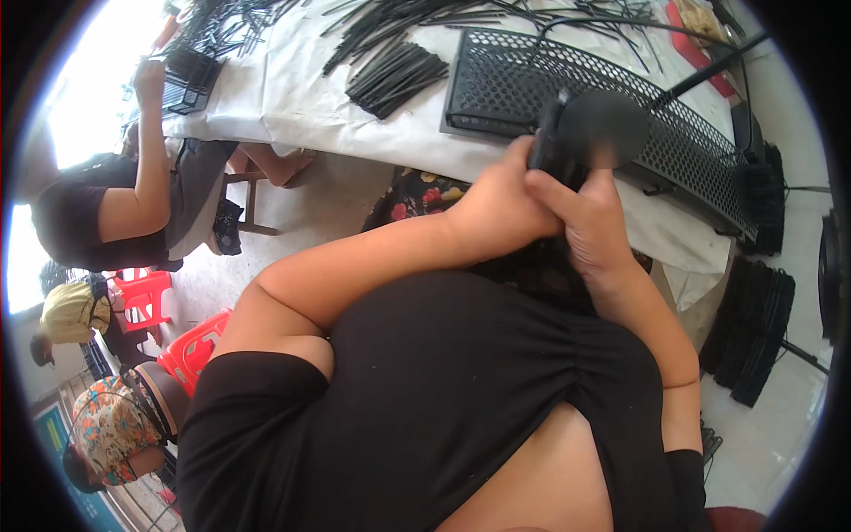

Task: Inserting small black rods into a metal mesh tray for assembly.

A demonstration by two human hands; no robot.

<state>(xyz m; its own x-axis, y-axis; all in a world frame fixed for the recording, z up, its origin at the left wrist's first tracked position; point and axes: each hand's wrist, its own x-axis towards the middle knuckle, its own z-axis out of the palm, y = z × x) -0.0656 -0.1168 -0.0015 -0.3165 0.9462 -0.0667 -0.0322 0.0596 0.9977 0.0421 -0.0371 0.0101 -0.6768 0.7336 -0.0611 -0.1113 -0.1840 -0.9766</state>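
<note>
Both of my hands are closed together around a black object (548, 146) in front of my chest, by the table's near edge. It looks long and dark, but its kind is not clear. A round, blurred dark patch (612, 120) covers its far right side. My left hand (510, 199) wraps it from the left, fingers mostly hidden. My right hand (589, 213) grips from the right, its thumb lying across toward the left hand. Just beyond them, a black perforated metal rack (496, 75) stretches along the table edge.
The table (292, 84) has a white covering. On it lie a bundle of thin black sticks (394, 80) and more loose ones. At left, a person (115, 208) works at a black wire basket (191, 80). Red stools (191, 350) stand behind. Black stacks (753, 328) are at right.
</note>
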